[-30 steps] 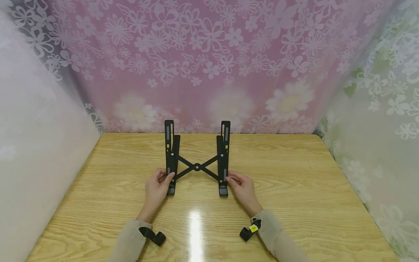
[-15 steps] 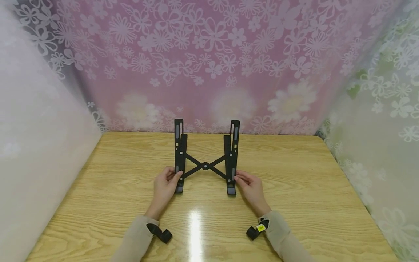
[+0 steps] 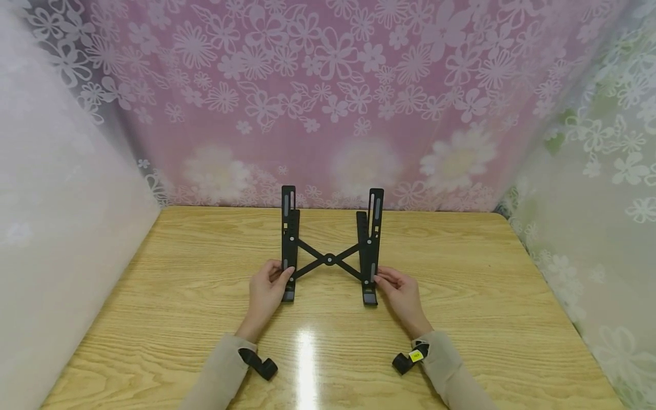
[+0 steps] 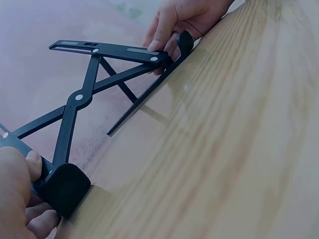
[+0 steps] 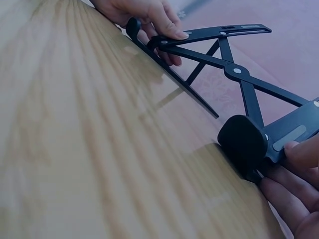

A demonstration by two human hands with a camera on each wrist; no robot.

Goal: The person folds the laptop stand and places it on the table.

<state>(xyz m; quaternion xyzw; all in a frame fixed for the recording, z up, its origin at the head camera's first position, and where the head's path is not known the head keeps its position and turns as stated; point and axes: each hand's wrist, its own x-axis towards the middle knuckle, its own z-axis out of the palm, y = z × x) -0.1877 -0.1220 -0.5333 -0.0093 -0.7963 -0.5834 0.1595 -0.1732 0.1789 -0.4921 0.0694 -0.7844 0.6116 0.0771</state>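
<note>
A black folding laptop stand (image 3: 329, 259) is spread out on the wooden table, its two side arms raised at an angle and joined by an X-shaped brace. My left hand (image 3: 267, 287) pinches the near end of the stand's left side, thumb on top and fingers beneath. On the other side, my right hand (image 3: 402, 296) pinches the near end of the right arm the same way. Both wrist views show the upturned front lips, one of them a black lip (image 4: 67, 189) close by the left fingers, another black lip (image 5: 244, 143) beside the right fingers.
The wooden table (image 3: 461, 256) extends on every side of the stand. A pink floral curtain (image 3: 318, 102) hangs behind its far edge, with pale sheets at left and right. Black straps with small devices sit on both wrists.
Both hands have shifted to the right in the head view, carrying the stand along between them. Their grip on it looks the same, and the stand stays spread.
</note>
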